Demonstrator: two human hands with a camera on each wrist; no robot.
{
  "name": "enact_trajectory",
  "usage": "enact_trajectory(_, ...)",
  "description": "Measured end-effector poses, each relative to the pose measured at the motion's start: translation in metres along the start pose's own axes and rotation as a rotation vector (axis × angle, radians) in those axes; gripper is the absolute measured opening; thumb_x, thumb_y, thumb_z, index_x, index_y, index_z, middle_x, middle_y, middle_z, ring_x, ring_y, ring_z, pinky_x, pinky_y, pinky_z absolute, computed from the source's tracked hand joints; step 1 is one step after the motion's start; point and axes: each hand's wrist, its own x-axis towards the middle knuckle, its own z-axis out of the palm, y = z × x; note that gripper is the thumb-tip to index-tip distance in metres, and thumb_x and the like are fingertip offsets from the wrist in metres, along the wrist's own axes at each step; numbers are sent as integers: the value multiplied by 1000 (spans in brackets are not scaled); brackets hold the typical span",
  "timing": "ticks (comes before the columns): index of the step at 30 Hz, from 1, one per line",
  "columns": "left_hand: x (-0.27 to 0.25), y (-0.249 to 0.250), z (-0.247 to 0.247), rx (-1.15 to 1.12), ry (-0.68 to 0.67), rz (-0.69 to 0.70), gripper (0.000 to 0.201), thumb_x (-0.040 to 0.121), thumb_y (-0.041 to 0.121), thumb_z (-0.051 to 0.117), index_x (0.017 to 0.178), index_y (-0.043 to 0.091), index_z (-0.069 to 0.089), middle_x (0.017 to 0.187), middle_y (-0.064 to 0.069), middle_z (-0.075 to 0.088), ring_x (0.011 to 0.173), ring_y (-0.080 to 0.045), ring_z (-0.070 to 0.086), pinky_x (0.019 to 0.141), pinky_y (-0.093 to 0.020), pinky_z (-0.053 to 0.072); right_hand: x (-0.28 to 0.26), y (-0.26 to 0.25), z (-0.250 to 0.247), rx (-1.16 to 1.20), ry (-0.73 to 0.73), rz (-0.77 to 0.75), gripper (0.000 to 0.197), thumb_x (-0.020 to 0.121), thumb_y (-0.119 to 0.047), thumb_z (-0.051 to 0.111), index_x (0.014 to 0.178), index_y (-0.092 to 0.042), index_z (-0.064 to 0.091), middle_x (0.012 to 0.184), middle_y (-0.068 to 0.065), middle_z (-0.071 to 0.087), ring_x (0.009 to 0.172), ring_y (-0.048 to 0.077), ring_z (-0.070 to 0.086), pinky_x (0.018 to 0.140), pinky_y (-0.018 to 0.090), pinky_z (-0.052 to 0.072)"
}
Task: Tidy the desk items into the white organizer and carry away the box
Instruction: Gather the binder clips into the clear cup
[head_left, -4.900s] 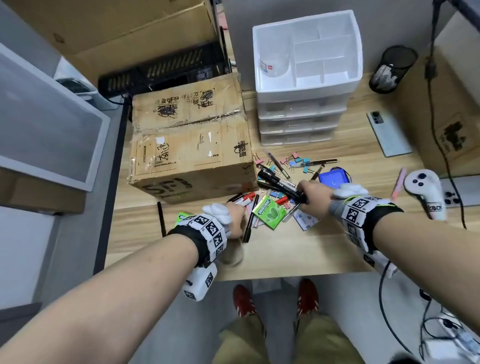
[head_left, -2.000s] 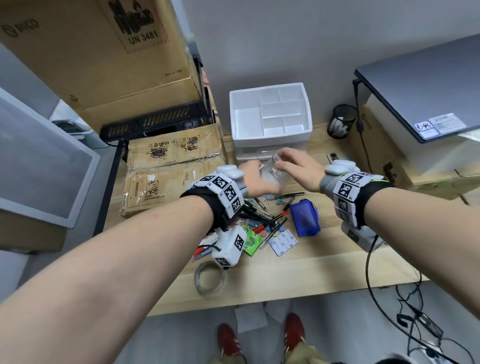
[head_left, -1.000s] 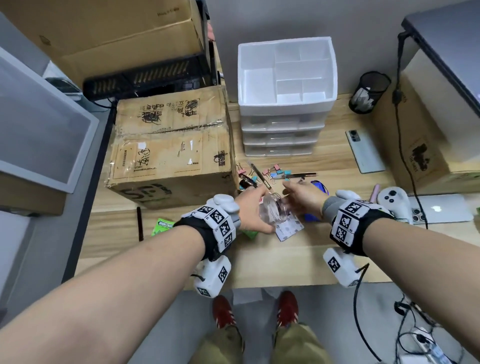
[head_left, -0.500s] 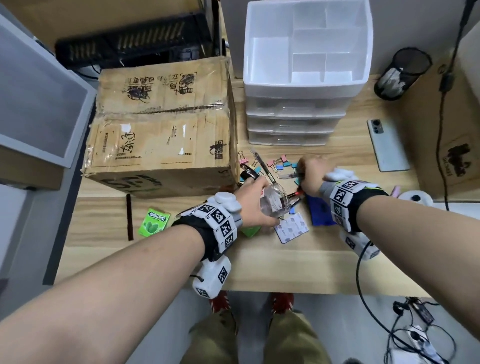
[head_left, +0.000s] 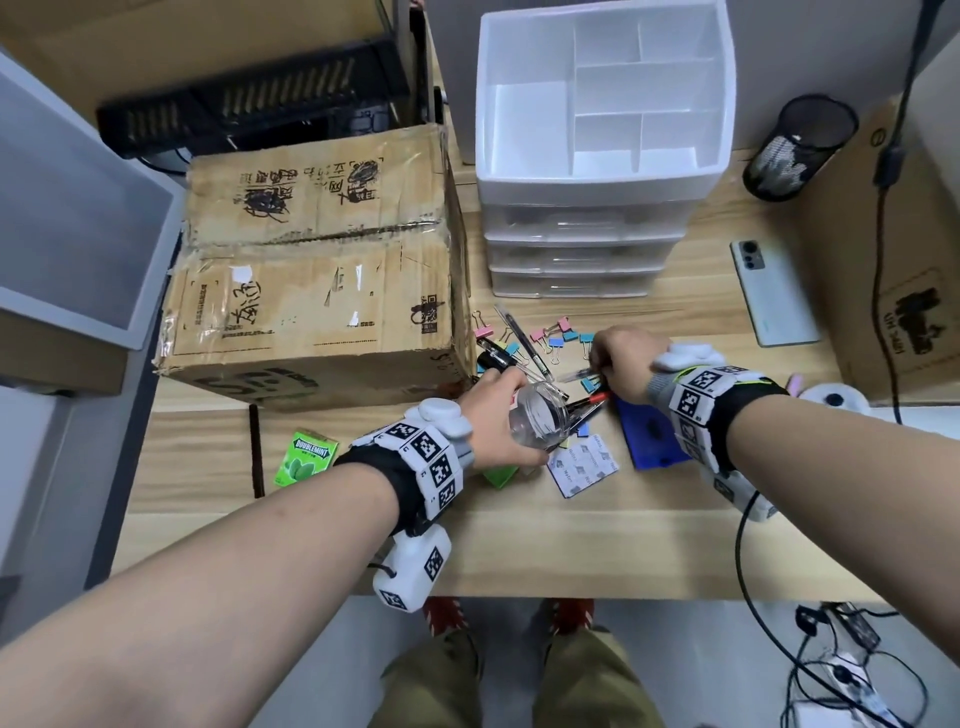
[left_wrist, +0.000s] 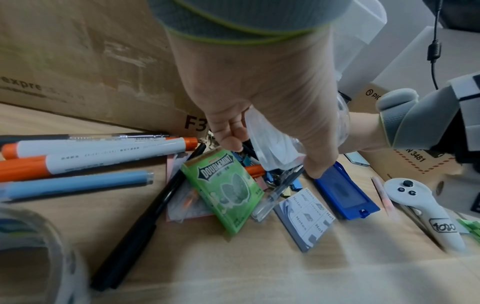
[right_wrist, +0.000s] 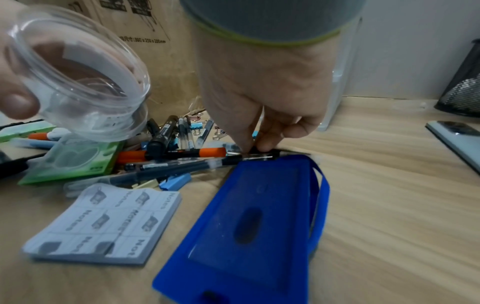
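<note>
The step in hand looks like gathering small items from the pile into the clear round plastic jar (right_wrist: 78, 76), so the thing to get right is a clean pinch on one item at a time, lifted free of the crossed pens before it swings to the jar mouth. Tilting the opening further toward the right hand would shorten the carry, and holding the jar low over the worktop (head_left: 519, 545) would mean a dropped clip falls back into the pile rather than off the edge.

The left hand (head_left: 493, 421) grips the jar from the side, fingers and thumb curled round its wall, the mouth tipped toward the right hand. It is raised just above the green chewing-gum pack (left_wrist: 223, 189) and the pad of grey sticky notes (right_wrist: 103, 222).

The right hand (head_left: 623, 364) is knuckles up, its fingertips (right_wrist: 246, 144) pressed down together on a dark slim pen (right_wrist: 259, 155) at the far end of the blue plastic card holder (right_wrist: 246, 236). It pinches at the pen, though whether it has it free I cannot tell. Pastel binder clips (head_left: 556, 332) are scattered just beyond its knuckles.

The white plastic drawer organizer (head_left: 602, 176) stands well beyond both hands, its top compartments empty. The worn brown cardboard box (head_left: 317, 270) sits beyond the left hand, its near corner close to the jar.
</note>
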Motion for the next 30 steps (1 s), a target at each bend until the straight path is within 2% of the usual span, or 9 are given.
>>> enact_trajectory(2, 0, 1, -1, 1, -2, 7, 83, 55, 51, 87, 119, 24, 42, 102, 3, 43, 84, -16, 53, 49, -25, 40, -3, 3, -4, 10, -21, -37, 30, 83, -5, 56, 105, -22, 65, 106, -1, 66, 101, 25, 61, 71, 25, 32)
enact_trajectory(5, 0, 2, -1, 7, -4, 11, 82, 53, 52, 86, 117, 25, 42, 102, 3, 44, 85, -17, 54, 58, -31, 49, -6, 6, -8, -44, -70, -64, 32, 82, -13, 63, 113, -22, 64, 113, 2, 65, 105, 26, 61, 71, 23, 32)
enact_trajectory(11, -1, 0, 3, 9, 8, 12, 83, 53, 54, 85, 119, 25, 43, 103, 3, 44, 86, -17, 55, 64, -34, 52, -9, 8, -6, -31, -69, -19, 25, 79, -11, 65, 101, -24, 64, 102, 1, 66, 90, 25, 61, 67, 26, 38)
enact_trajectory(13, -1, -1, 5, 8, 18, 14, 84, 52, 55, 85, 118, 25, 43, 102, 3, 44, 88, -17, 54, 72, -36, 53, -11, 11, -2, 8, -12, -25, 24, 79, -9, 64, 99, -21, 61, 99, 2, 61, 84, 26, 59, 64, 27, 38)
enact_trajectory(15, -2, -1, 5, 6, 19, 17, 84, 51, 56, 84, 118, 25, 44, 102, 3, 44, 88, -16, 54, 75, -37, 53, -14, 14, 1, 77, 16, -76, 23, 78, -6, 62, 95, -22, 62, 97, -1, 60, 87, 25, 60, 64, 26, 36)
enact_trajectory(21, -3, -1, 5, 14, 33, 16, 80, 51, 54, 84, 114, 26, 44, 99, 4, 43, 85, -17, 53, 69, -36, 52, -20, 10, 8, 158, -69, -206, 33, 76, -3, 61, 98, -25, 72, 102, -6, 71, 98, 19, 65, 77, 30, 53)
enact_trajectory(24, -4, -3, 6, 28, 37, 15, 83, 50, 56, 83, 116, 27, 42, 100, 4, 43, 84, -17, 54, 68, -37, 52, -20, 9, 10, 106, -53, -220, 32, 79, -10, 64, 105, -27, 72, 107, -7, 70, 101, 19, 64, 71, 23, 46)
enact_trajectory(27, -8, -5, 6, 29, 38, 16, 82, 51, 55, 84, 115, 28, 41, 101, 4, 43, 81, -17, 55, 50, -31, 45, -22, 7, 14, 20, -36, -231, 28, 83, -17, 64, 108, -28, 72, 112, -5, 68, 104, 20, 62, 69, 22, 39)
enact_trajectory(30, -11, -6, 6, 25, 44, 14, 79, 49, 56, 83, 111, 30, 41, 102, 5, 43, 82, -17, 57, 46, -30, 43, -24, 4, 12, -10, 12, -188, 24, 82, -20, 60, 102, -25, 71, 105, -2, 68, 101, 23, 61, 68, 24, 37)
